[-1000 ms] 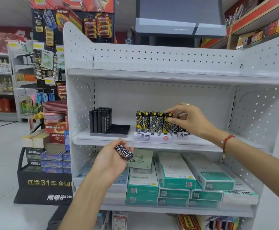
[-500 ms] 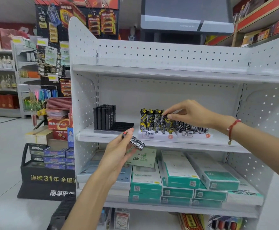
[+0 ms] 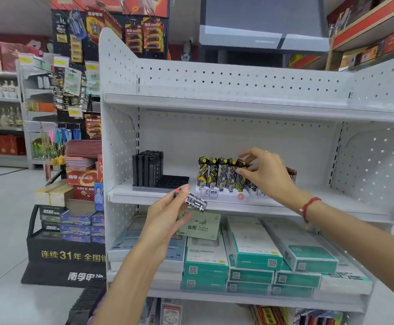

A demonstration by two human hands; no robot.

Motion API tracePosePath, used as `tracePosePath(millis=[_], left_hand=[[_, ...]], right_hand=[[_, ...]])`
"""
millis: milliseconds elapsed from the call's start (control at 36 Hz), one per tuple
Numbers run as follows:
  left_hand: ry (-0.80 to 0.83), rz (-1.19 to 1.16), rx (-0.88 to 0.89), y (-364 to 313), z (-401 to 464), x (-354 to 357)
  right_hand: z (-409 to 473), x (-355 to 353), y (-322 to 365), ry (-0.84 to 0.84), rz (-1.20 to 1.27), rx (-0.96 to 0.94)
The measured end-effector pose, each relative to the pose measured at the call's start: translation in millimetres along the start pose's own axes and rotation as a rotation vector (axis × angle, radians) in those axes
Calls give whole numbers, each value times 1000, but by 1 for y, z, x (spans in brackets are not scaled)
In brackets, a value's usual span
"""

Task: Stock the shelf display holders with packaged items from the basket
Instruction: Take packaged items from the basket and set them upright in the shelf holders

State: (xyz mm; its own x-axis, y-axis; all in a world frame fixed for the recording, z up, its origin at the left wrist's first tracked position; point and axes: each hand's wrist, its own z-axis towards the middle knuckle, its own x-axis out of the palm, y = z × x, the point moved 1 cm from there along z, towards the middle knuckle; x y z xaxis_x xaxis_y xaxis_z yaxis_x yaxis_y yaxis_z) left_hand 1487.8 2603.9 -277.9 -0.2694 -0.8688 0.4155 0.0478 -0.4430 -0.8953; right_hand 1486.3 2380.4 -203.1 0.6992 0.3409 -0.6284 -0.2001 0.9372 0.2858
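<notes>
A: Centre of the frame, the white pegboard shelf unit (image 3: 214, 109), and both hands are up at its middle shelf.

B: The left hand (image 3: 165, 216) sits just below and in front of the shelf lip, thumb and fingers pinching a small black-and-white patterned lighter (image 3: 194, 201). It lies tilted, red end by the fingertips, the other end pointing right and down.

A: And the right hand (image 3: 266, 174) is reaching in from the right, a red cord bracelet (image 3: 308, 205) on the wrist. Its fingers are narrowed around the top of the rightmost lighter in the upright row of yellow-and-black lighters (image 3: 219, 173).

B: That row stands in a white display holder (image 3: 214, 193) with small labels along its front. More patterned lighters show behind the right hand, mostly hidden.

A: To the left on the same shelf, a black display holder (image 3: 174, 180), black lighters (image 3: 148, 167) filling its left part, its right slots open.

B: Lower shelf: stacked teal-and-white boxes (image 3: 252, 252). Battery display stand (image 3: 74, 137) at the left of the frame.
</notes>
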Motion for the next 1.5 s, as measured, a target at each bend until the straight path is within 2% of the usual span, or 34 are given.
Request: tracePosePath(millis=[139, 250, 306, 389, 444, 639, 722, 861, 972, 1111, 1250, 1389, 1500], left_hand=[[5, 40, 19, -2, -2, 1], [24, 146, 102, -3, -10, 13], [31, 203, 157, -2, -17, 24], [40, 244, 240, -2, -27, 41], [36, 248, 284, -2, -32, 52], [20, 348, 411, 15, -47, 79], [24, 435, 445, 22, -47, 88], [101, 774, 590, 22, -31, 108], [41, 1177, 788, 3, 5, 111], [10, 1606, 735, -14, 46, 104], [16, 1772, 741, -12, 58, 99], [24, 1779, 811, -9, 59, 93], [22, 1795, 818, -7, 60, 93]], right_hand=[[-2, 0, 3, -11, -63, 40], [-10, -10, 9, -48, -155, 19], [-24, -15, 13, -66, -60, 27], [-55, -19, 23, 134, 330, 72], [-74, -22, 27, 272, 450, 63], [-102, -46, 15, 305, 380, -9], [-105, -55, 5, 368, 473, 10], [-101, -59, -24, 347, 527, 77], [-88, -67, -48, 242, 600, 223], [-57, -71, -63, 178, 663, 242], [-28, -65, -56, 180, 578, 125], [-10, -48, -53, 163, 370, -57], [-3, -39, -53, 165, 249, -132]])
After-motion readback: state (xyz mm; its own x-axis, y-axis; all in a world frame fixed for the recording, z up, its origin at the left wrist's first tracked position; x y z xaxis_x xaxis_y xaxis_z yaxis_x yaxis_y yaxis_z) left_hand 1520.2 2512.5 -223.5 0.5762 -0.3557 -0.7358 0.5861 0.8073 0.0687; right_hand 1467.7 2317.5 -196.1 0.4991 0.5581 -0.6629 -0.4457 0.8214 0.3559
